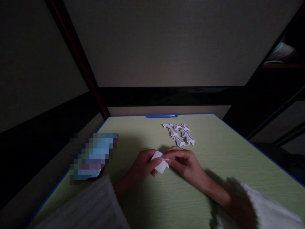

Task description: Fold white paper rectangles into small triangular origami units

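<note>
A small folded piece of white paper is held between my two hands, above the near middle of the table. My left hand is closed on its left side, thumb on top and fingers underneath. From the right, my right hand pinches the paper's right edge between thumb and fingertips. Creases and pointed corners show on the sheet; its underside is hidden. Just beyond my right hand lie several small folded white paper figures, grouped in two rough rows.
The pale green table has a blue edge, with a blue handle-like strip at the far side. A blurred-out, light blue object lies at the left edge. A panelled wall rises behind the table.
</note>
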A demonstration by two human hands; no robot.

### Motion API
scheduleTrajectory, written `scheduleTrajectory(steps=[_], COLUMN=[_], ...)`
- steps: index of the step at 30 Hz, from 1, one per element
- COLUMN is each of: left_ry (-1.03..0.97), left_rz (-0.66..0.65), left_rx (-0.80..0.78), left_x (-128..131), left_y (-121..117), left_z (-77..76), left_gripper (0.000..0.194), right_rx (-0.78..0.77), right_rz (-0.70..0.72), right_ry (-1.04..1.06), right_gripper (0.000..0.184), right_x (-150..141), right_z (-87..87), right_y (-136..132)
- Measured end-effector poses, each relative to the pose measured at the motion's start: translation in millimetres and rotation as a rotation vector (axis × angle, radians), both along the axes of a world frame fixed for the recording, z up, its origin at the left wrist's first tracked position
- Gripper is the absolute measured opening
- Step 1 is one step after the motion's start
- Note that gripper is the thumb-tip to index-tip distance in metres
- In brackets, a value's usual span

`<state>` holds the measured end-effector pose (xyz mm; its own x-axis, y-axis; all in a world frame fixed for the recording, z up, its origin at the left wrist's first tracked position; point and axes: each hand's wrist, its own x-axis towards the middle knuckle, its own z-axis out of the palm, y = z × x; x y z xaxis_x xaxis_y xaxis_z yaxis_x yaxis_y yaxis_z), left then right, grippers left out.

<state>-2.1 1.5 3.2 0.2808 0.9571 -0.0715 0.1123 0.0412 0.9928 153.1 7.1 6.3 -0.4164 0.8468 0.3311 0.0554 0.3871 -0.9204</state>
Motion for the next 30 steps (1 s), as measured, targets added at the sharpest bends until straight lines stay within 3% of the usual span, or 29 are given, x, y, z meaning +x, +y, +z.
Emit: scheduleTrajectory(steps=[9,18,25,30], left_ry=[-0.005,0.029,-0.002,0.021], left_rz=[-0.017,-0.034,-0.041,-0.055], left_rx=[0.014,0.028,0.000,0.006], left_x=[-1,-1,-4,-3], left_y=[0,1,2,1], left_z=[-0.4,-5.5,-8.2,-6.1], left_gripper=[0.023,0.024,0.023,0.022], right_rx=[0.128,0.150,0.139,0.093], right_rz=[0.046,0.043,0.165,0.173], right_ry=[-0.112,-0.117,-0.157,-0.143], right_gripper=[0.017,0.017,0.020,0.018], right_x=[4,3,10,11], right_z=[0.4,-1.0,7.8,7.4], right_y=[3,4,5,5])
